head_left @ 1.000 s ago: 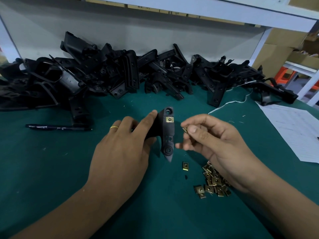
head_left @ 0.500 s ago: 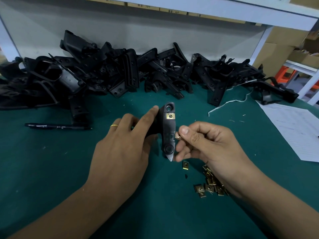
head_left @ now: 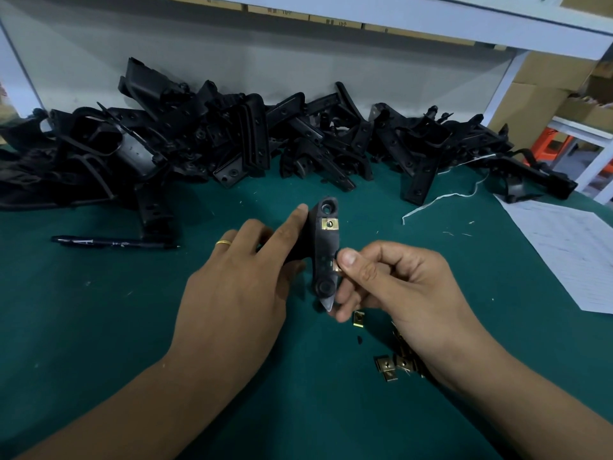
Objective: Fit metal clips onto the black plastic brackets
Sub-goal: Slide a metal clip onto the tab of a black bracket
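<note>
**Second clip brought to the bracket's right edge**

While the black bracket [head_left: 323, 257] was held upright above the bench [head_left: 99, 327], its long axis running from near to far, it was gripped along its left side by the left hand [head_left: 238, 293], whose fingers [head_left: 292, 220] were curled round that side with the forefinger laid up toward the top end. One brass clip [head_left: 330, 224] was already seated on the bracket, just below the hole at its far end. A second clip [head_left: 336, 267] was pinched narrowly between thumb and forefinger of the right hand [head_left: 391, 283] and was set against the bracket's right edge, roughly at mid-length and just above the round boss near the lower tip. The bracket therefore lay directly to the left of the pinching fingers, and the right hand was the nearer one to the seat. It was judged that a push leftward, square to the long axis, would be called for, with the bracket braced against it from the left. Whether the clip had begun to slide on could not be told.

Loose clips [head_left: 388, 368] lay on the bench below and to the right of the bracket, and a pile of unfitted brackets [head_left: 232, 141] was heaped beyond it.
</note>
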Tool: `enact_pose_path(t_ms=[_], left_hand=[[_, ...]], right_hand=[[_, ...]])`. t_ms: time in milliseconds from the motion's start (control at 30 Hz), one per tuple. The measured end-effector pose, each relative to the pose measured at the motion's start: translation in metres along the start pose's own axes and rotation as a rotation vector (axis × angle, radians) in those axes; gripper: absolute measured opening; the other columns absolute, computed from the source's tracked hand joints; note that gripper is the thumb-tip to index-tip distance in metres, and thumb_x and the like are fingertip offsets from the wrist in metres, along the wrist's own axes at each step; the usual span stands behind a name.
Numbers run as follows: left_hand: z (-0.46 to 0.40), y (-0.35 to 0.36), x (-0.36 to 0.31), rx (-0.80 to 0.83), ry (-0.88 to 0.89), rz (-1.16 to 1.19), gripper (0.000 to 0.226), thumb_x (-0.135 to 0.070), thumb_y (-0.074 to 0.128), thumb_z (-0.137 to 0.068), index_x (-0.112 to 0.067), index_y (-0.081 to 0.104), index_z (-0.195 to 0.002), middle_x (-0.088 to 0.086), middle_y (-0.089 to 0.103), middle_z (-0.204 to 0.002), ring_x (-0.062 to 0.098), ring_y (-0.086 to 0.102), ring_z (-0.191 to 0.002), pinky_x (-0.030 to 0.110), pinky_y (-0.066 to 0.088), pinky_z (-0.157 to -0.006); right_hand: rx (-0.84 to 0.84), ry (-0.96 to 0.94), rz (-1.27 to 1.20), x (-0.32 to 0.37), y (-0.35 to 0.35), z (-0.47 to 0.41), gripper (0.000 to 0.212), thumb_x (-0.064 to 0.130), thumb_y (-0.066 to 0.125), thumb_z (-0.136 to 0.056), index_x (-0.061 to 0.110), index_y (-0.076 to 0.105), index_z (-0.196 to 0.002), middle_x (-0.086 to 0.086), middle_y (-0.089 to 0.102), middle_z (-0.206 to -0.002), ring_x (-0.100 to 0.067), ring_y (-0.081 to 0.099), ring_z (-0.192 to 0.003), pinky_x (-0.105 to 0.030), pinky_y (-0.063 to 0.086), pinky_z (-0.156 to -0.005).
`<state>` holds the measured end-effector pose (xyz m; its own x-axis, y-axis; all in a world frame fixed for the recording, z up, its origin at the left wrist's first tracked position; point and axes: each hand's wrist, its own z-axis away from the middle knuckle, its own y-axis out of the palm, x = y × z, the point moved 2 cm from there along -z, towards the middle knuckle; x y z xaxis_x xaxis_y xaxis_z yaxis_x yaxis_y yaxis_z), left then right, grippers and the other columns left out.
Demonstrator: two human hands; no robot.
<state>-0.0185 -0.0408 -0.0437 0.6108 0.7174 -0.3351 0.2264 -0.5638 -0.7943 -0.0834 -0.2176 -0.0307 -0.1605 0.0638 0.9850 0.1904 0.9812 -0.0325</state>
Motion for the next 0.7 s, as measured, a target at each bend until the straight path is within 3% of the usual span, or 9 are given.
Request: enact_pose_path(t_ms=[200, 333, 400, 500, 600, 700], left_hand=[[0.002, -0.001, -0.001, -0.011, 0.035, 0.006, 0.063, -0.033, 0.058, -0.095, -0.033, 0.041, -0.155, -0.006, 0.052, -0.100, 0.020, 0.052, -0.087, 0.033, 0.046, -0.049], [0.002, -0.003, -0.004, 0.004, 0.024, 0.023, 0.059, -0.040, 0.052, -0.097, -0.038, 0.036, -0.155, -0.007, 0.051, -0.102, 0.018, 0.050, -0.090, 0.032, 0.042, -0.050], [0.001, -0.003, -0.005, 0.021, 0.031, 0.024, 0.059, -0.044, 0.048, -0.099, -0.040, 0.033, -0.155, -0.008, 0.051, -0.103, 0.017, 0.051, -0.090, 0.033, 0.043, -0.050], [0.001, -0.003, -0.005, 0.049, 0.054, 0.021, 0.058, -0.048, 0.038, -0.099, -0.039, 0.032, -0.156, -0.008, 0.052, -0.104, 0.017, 0.052, -0.089, 0.032, 0.042, -0.049], [0.003, -0.009, -0.008, 0.106, 0.124, -0.004, 0.062, -0.039, 0.051, -0.098, -0.036, 0.031, -0.158, -0.007, 0.054, -0.106, 0.020, 0.057, -0.093, 0.032, 0.044, -0.049], [0.006, -0.010, -0.019, 0.113, 0.260, -0.007, 0.056, -0.038, 0.049, -0.103, -0.033, 0.036, -0.157, -0.006, 0.058, -0.109, 0.021, 0.060, -0.093, 0.032, 0.048, -0.053]], right_hand=[[0.041, -0.071, 0.060, 0.000, 0.005, 0.001, 0.036, 0.028, 0.070, -0.091, -0.006, 0.070, -0.077, -0.020, 0.074, -0.071, -0.029, 0.073, -0.061, -0.037, 0.060, -0.068], [0.059, -0.081, 0.064, 0.005, -0.002, -0.001, 0.041, 0.029, 0.052, -0.104, 0.001, 0.074, -0.083, -0.009, 0.076, -0.075, -0.020, 0.072, -0.067, -0.026, 0.058, -0.068], [0.031, -0.094, 0.083, 0.007, -0.008, -0.003, 0.043, 0.032, 0.044, -0.108, 0.007, 0.076, -0.092, -0.011, 0.075, -0.081, -0.027, 0.072, -0.071, -0.035, 0.060, -0.070], [-0.011, -0.084, 0.080, 0.009, -0.017, -0.006, 0.043, 0.029, 0.037, -0.111, 0.002, 0.069, -0.108, -0.018, 0.075, -0.087, -0.038, 0.071, -0.073, -0.049, 0.059, -0.074], [-0.006, -0.055, -0.011, 0.015, -0.018, 0.001, 0.037, 0.022, 0.037, -0.111, -0.002, 0.065, -0.112, -0.017, 0.074, -0.088, -0.033, 0.071, -0.072, -0.039, 0.059, -0.071], [-0.018, -0.043, -0.078, 0.016, -0.008, 0.028, 0.023, 0.021, 0.054, -0.106, 0.000, 0.064, -0.102, -0.011, 0.068, -0.079, -0.023, 0.068, -0.070, -0.030, 0.057, -0.068]])
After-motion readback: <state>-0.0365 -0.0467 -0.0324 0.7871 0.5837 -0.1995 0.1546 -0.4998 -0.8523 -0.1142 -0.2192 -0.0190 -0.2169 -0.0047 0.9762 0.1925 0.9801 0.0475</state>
